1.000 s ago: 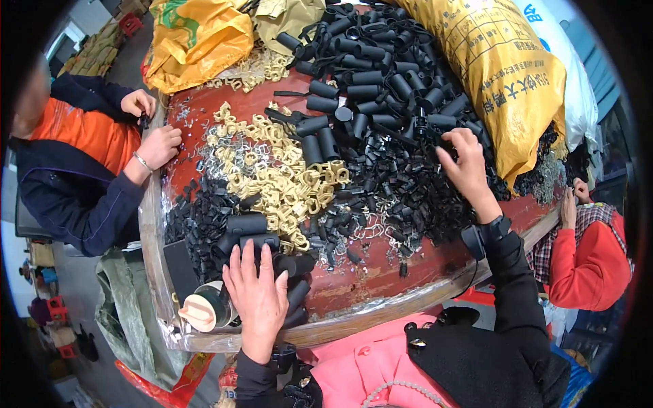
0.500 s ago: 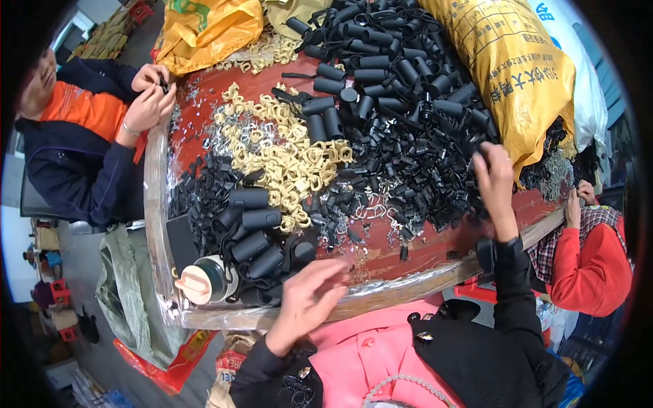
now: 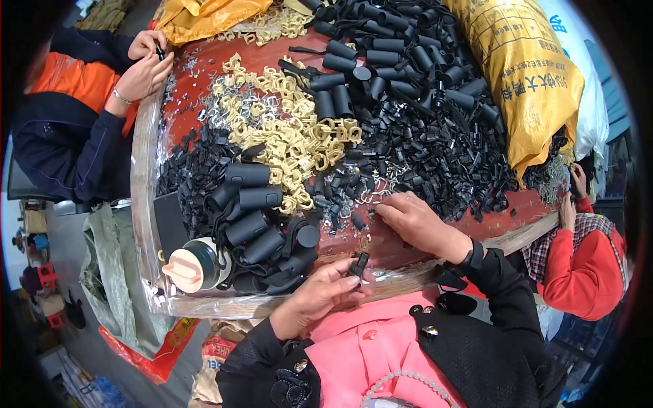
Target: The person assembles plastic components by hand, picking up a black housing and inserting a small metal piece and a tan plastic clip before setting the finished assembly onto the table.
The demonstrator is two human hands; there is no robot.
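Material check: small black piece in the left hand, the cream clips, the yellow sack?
Black piece, pinched in the left hand: likely moulded plastic, matte, uniform black. Cream clips: probably plastic too, smooth with an even colour. Yellow sack: looks like woven plastic, slightly glossy and creased.

black sleeves with dark buttons, pink top, pale bead necklace

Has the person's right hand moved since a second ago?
Yes. The right hand has come back from the far heap of black tubes toward the table's near edge, close to the left hand.
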